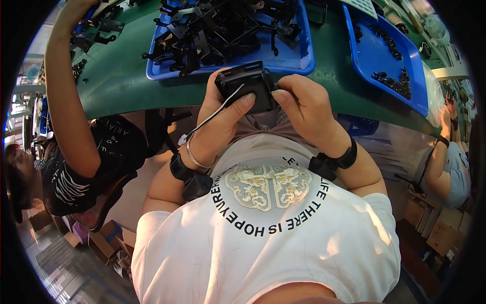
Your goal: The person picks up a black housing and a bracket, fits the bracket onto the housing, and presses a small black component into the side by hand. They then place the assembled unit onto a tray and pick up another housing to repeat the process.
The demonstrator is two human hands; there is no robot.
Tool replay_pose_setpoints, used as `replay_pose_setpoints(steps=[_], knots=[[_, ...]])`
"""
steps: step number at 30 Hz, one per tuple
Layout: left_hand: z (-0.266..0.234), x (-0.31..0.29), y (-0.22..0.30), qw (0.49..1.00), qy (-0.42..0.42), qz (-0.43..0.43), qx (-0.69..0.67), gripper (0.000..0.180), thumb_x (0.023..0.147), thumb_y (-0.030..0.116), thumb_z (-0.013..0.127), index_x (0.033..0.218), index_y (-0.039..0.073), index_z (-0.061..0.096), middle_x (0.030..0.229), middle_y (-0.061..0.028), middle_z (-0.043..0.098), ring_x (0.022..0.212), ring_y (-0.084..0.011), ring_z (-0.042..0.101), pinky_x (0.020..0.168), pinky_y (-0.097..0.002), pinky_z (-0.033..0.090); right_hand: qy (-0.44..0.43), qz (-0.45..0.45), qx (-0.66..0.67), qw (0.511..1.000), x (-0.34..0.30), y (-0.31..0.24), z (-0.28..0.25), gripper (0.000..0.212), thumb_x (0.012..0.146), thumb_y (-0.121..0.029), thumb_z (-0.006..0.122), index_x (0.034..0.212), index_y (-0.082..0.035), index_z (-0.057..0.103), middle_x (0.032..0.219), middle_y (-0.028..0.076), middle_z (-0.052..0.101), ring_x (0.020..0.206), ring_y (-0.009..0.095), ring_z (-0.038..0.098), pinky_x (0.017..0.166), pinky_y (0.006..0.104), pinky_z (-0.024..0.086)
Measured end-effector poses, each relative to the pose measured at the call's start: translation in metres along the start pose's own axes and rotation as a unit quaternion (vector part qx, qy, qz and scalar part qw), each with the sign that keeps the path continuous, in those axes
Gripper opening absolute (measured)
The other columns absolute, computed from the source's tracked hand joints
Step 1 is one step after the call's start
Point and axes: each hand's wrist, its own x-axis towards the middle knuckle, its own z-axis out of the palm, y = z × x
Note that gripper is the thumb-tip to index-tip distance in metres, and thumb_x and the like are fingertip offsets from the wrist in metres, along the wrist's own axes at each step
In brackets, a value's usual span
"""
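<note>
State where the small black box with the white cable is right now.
The black box sits centre-frame, gripped between left hand and right hand, just before the green table's edge.

I sit at a green worktable (pixel 116 81) whose near edge curves across in front of me. On it rests a blue tray (pixel 283 63) heaped with black metal parts, and to my right a second blue tray (pixel 377 58) tilts up, holding a few small dark pieces. At my left a co-worker's arm (pixel 68 101) stretches up over the table. Cardboard boxes (pixel 101 243) lie on the grey floor below. Bright light falls from above.
</note>
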Motion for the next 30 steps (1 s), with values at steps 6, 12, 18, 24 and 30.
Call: replay_pose_setpoints(steps=[6, 12, 18, 24, 30], knots=[[-0.002, 0.0, -0.001, 0.999, 0.005, 0.022, 0.024, 0.043, 0.085, 0.001, 0.059, 0.12, 0.006, 0.036, 0.11, -0.0083, 0.053, 0.103, -0.0161, 0.053, 0.09, -0.0314, 0.046, -0.072, 0.074, -0.027, 0.994, 0.0, 0.0, 0.002, 0.029, 0.092, -0.028, 0.052, 0.084, -0.001, 0.055, 0.07, 0.01, 0.052, 0.065, 0.02, 0.05, 0.062, 0.0281, 0.042], [-0.002, 0.001, 0.0, 0.997, -0.009, 0.037, 0.064, 0.043, 0.085, 0.0, 0.058, 0.121, 0.007, 0.036, 0.11, -0.007, 0.053, 0.102, -0.0148, 0.053, 0.09, -0.0301, 0.046, -0.176, 0.107, -0.091, 0.974, 0.008, 0.004, -0.008, 0.032, 0.094, -0.031, 0.049, 0.081, -0.001, 0.054, 0.069, 0.01, 0.051, 0.065, 0.021, 0.048, 0.061, 0.0291, 0.041], [-0.001, -0.002, -0.002, 0.998, -0.003, 0.026, 0.056, 0.047, 0.084, -0.001, 0.06, 0.122, 0.009, 0.035, 0.109, -0.0054, 0.053, 0.102, -0.0128, 0.053, 0.088, -0.0271, 0.046, -0.095, 0.086, -0.017, 0.992, 0.006, 0.007, -0.001, 0.033, 0.094, -0.028, 0.048, 0.076, -0.001, 0.052, 0.066, 0.005, 0.048, 0.062, 0.016, 0.044, 0.057, 0.0289, 0.036], [0.003, -0.003, -0.004, 0.999, -0.01, 0.034, 0.037, 0.052, 0.082, -0.001, 0.063, 0.123, 0.01, 0.033, 0.108, -0.0046, 0.053, 0.1, -0.0116, 0.053, 0.086, -0.0251, 0.047, 0.001, 0.16, 0.125, 0.979, 0.001, -0.004, 0.01, 0.039, 0.095, -0.026, 0.049, 0.065, 0.0, 0.051, 0.058, 0.003, 0.043, 0.055, 0.014, 0.04, 0.052, 0.0303, 0.032], [0.003, -0.003, 0.008, 0.981, -0.015, -0.044, 0.19, 0.047, 0.08, -0.002, 0.064, 0.118, 0.008, 0.038, 0.106, -0.0051, 0.053, 0.092, -0.0122, 0.057, 0.079, -0.0278, 0.052, -0.013, 0.101, 0.0, 0.995, 0.006, 0.007, 0.005, 0.041, 0.095, -0.028, 0.048, 0.067, 0.001, 0.053, 0.057, 0.004, 0.043, 0.051, 0.014, 0.038, 0.047, 0.0308, 0.031]])
